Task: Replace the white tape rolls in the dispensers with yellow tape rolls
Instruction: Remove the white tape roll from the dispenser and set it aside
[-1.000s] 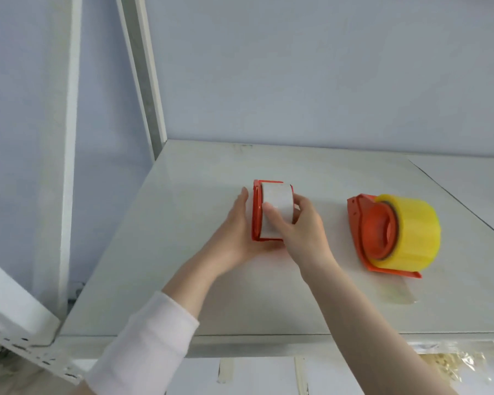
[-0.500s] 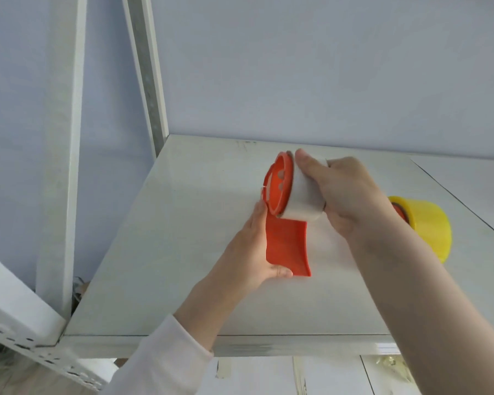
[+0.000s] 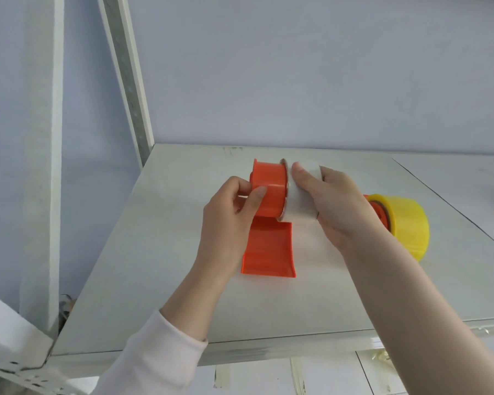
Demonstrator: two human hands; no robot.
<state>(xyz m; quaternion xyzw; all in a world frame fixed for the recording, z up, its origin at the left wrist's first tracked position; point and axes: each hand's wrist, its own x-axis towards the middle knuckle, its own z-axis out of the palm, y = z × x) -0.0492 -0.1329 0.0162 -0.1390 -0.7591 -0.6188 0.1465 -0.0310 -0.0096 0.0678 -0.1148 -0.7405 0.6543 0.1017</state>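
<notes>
Hands split the work above the shelf (image 3: 183,280): the left hand (image 3: 226,223) pinches the orange dispenser (image 3: 268,181) by its hub, and the right hand (image 3: 337,203) wraps the white tape roll (image 3: 297,208) at the hub's open end. Likely light, stiff-cored and smooth, the roll should bear a firm grasp round its outer face.

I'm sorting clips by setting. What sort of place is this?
Probably a storeroom or packing area rather than a home: a pale shelf board fixed to a white perforated metal upright, a bare wall behind, and an orange tape dispenser near a yellow tape roll.
</notes>
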